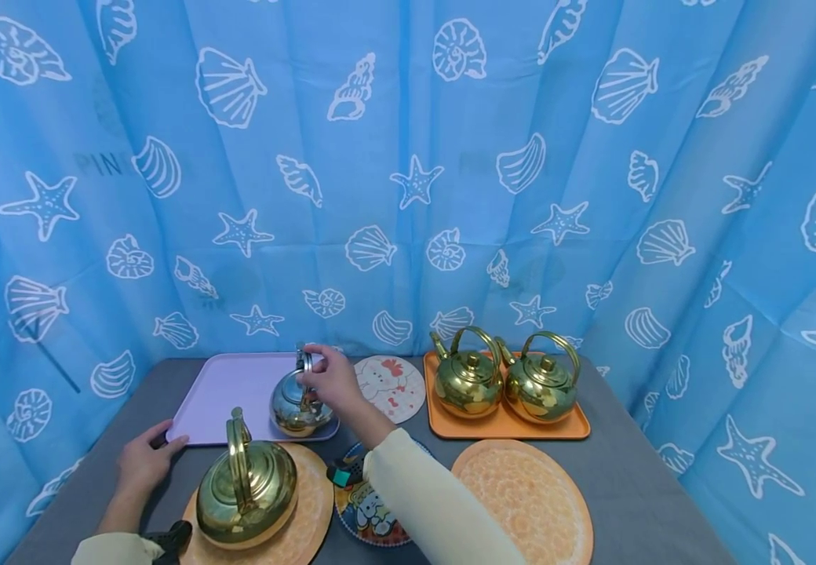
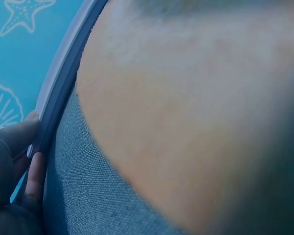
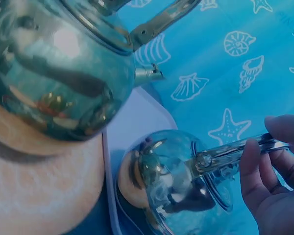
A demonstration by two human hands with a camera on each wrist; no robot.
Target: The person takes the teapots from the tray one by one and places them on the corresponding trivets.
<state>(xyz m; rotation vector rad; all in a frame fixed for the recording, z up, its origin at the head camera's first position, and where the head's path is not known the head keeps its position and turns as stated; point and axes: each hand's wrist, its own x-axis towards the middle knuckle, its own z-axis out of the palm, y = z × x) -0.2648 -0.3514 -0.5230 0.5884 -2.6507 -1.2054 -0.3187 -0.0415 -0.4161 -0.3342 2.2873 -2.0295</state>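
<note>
My right hand (image 1: 337,382) grips the upright handle of a silver kettle (image 1: 291,410) at the right end of a lilac tray (image 1: 227,388). The right wrist view shows the thumb and fingers pinching that kettle's handle (image 3: 230,155). At the tray's near left corner, my left hand (image 1: 141,464) holds the rim between thumb and finger, as the left wrist view also shows. A larger gold kettle (image 1: 267,486) stands on a round tan mat (image 1: 315,490) between my forearms, its handle up, in front of the tray.
Two gold kettles (image 1: 468,384) stand on an orange tray (image 1: 443,430) at the back right. A round cartoon mat (image 1: 392,388) lies between the trays. Nearer are a dark cartoon mat (image 1: 373,514), partly under my right sleeve, and another tan mat (image 1: 521,494). A blue shell-print curtain (image 1: 415,235) hangs behind.
</note>
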